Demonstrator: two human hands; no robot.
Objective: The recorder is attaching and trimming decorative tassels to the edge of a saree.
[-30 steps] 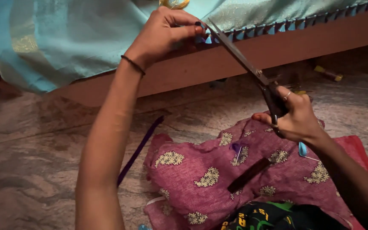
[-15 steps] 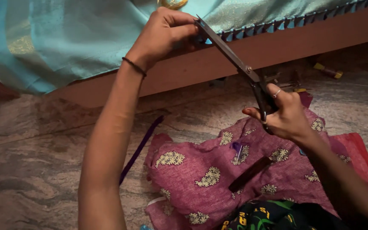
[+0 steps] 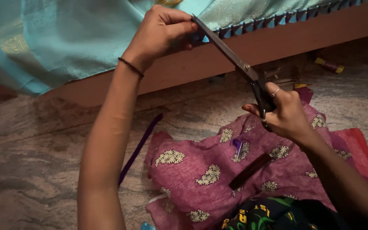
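My left hand (image 3: 160, 32) pinches the tasselled edge of a light blue fabric (image 3: 64, 38) that hangs over a wooden ledge (image 3: 277, 40). My right hand (image 3: 284, 113) grips the handles of long metal scissors (image 3: 231, 57). The blades are together and their tips reach up to the fabric edge right beside my left fingers. A thin black band sits on my left wrist. A ring shows on a right finger.
A pink cloth with pale flower motifs (image 3: 218, 170) lies on the stone floor below my arms, with a dark narrow stick (image 3: 250, 170) on it. A purple strip (image 3: 139, 147) lies to its left. A red cloth (image 3: 356, 149) lies at right. A small yellow-tipped object (image 3: 329, 65) rests near the ledge.
The scissor tips have moved left along the fabric edge up to my left fingers. My right hand has shifted left with them.
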